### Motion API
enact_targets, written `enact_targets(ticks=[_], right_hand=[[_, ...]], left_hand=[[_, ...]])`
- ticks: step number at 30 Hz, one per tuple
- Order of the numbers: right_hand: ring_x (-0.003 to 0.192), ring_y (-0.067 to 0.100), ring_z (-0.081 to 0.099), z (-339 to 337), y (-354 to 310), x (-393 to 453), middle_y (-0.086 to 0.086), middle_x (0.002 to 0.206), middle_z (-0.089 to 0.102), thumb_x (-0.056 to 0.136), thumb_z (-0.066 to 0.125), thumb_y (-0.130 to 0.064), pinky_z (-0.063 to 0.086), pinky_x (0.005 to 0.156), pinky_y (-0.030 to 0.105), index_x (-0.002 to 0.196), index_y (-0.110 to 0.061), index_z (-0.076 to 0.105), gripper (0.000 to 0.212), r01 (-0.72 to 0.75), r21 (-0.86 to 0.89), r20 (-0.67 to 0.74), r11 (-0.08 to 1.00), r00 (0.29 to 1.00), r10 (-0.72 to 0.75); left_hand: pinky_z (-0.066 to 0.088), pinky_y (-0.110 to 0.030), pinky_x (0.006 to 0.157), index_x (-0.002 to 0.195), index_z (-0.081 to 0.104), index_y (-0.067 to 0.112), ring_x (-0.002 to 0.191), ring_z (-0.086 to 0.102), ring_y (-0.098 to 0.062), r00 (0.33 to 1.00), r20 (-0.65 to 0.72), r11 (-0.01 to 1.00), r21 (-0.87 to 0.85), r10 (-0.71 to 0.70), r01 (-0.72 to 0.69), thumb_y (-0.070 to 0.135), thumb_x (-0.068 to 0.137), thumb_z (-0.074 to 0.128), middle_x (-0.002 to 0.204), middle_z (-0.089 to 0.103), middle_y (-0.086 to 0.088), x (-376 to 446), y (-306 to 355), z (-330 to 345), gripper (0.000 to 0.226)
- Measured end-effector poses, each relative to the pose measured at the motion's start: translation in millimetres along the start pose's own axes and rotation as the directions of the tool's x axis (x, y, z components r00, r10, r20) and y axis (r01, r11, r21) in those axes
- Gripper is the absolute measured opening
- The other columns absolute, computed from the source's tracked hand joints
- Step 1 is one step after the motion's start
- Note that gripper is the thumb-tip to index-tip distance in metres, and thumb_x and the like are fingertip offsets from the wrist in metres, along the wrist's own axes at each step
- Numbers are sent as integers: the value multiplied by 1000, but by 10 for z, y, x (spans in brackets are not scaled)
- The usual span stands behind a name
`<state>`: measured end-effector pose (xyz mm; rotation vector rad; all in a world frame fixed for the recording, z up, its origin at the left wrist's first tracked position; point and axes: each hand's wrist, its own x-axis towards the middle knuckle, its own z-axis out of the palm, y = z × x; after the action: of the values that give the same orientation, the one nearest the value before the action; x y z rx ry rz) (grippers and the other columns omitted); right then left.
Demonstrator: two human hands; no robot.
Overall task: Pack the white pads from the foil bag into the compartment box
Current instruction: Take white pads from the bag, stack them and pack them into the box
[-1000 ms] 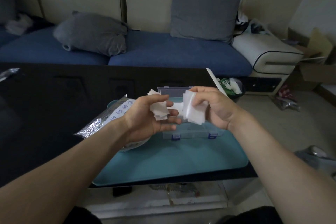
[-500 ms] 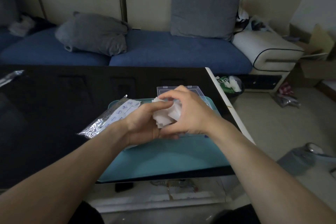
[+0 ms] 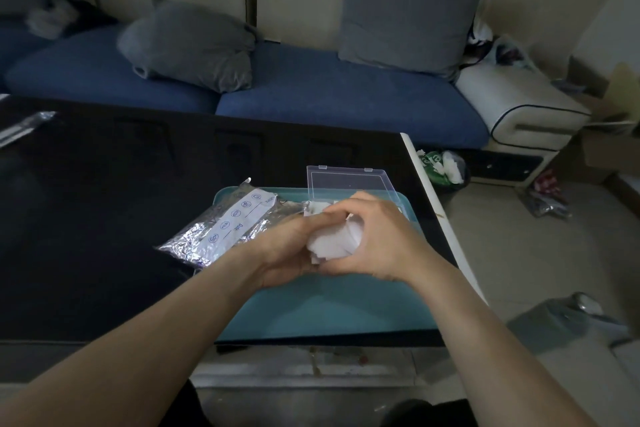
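Cupping together, the left hand (image 3: 289, 246) and right hand (image 3: 375, 239) gripped a stack of white pads (image 3: 330, 241). The foil bag (image 3: 225, 227) label read "Date"; its other print was illegible.

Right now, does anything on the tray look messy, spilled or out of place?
Nothing is spilled. The white pads are an uneven bunch, edges sticking out, held between the left hand and right hand. The foil bag lies crumpled, half off the teal tray. The compartment box stands open behind.
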<state>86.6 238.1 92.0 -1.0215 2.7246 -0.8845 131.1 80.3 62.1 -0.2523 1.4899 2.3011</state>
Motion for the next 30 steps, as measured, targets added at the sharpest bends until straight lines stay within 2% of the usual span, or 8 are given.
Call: enact_targets(ticks=[3,7,14,17,20,25,27,30], right_hand=[[94,3,59,93,89,26,-15,105,64,54,97,-41,45,75,12,115,-31,65,69,-52,86,6,995,999,51],[99,1,60,221,173,31,-17,111,64,56,97,-37,52,81,20,122,-36,63,74,-114,177,45,978,993,108],[91,-13,60,218,175,86,-18,106,65,54,99,-27,45,73,6,127,-24,65,80,-195,372,111,908,980,165],[81,-8,67,206,212,111,-10,107,70,65,88,-36,50,67,11,124,-16,67,65,-266,504,176,822,963,204],[99,-2,66,240,302,96,-9,108,72,78,84,-28,49,87,17,113,-22,74,37,-291,510,110,810,955,275],[102,21,68,206,480,40,-4,99,73,55,92,-36,55,92,37,94,-21,76,44,-352,660,72,664,909,410],[95,19,69,134,505,42,-6,91,73,47,91,-36,57,85,34,89,-19,76,47,-349,714,126,607,917,378],[92,10,71,50,429,84,-6,89,77,56,88,-25,56,79,23,86,-19,77,33,-347,660,262,667,938,228]], left_hand=[[55,-38,75,111,72,16,97,65,-23,999,48,997,-74,-6,10,39,94,55,109,69,-9,-24,23,-45,34],[52,-46,78,100,75,12,86,67,-28,999,-31,989,-141,-41,37,48,103,35,105,72,-14,13,22,-93,55],[52,-41,72,120,66,7,98,65,-33,975,-189,982,-172,-115,83,45,106,29,115,71,-18,167,0,-142,55],[59,-46,68,124,61,2,82,68,-37,980,-133,983,-129,-146,129,48,106,27,106,71,-23,174,3,-165,60],[59,-44,66,124,61,0,71,67,-37,984,-65,984,-73,-167,162,52,105,24,95,70,-24,167,0,-189,66],[55,-35,53,118,59,-6,51,62,-30,975,-38,967,122,-219,222,47,107,18,82,65,-23,174,14,-230,68],[54,-35,54,124,55,-10,52,62,-31,965,3,948,191,-261,255,49,107,16,85,65,-25,146,32,-247,73],[57,-36,57,123,56,-6,59,66,-34,927,94,903,282,-363,325,54,105,12,93,66,-28,79,101,-244,77]])
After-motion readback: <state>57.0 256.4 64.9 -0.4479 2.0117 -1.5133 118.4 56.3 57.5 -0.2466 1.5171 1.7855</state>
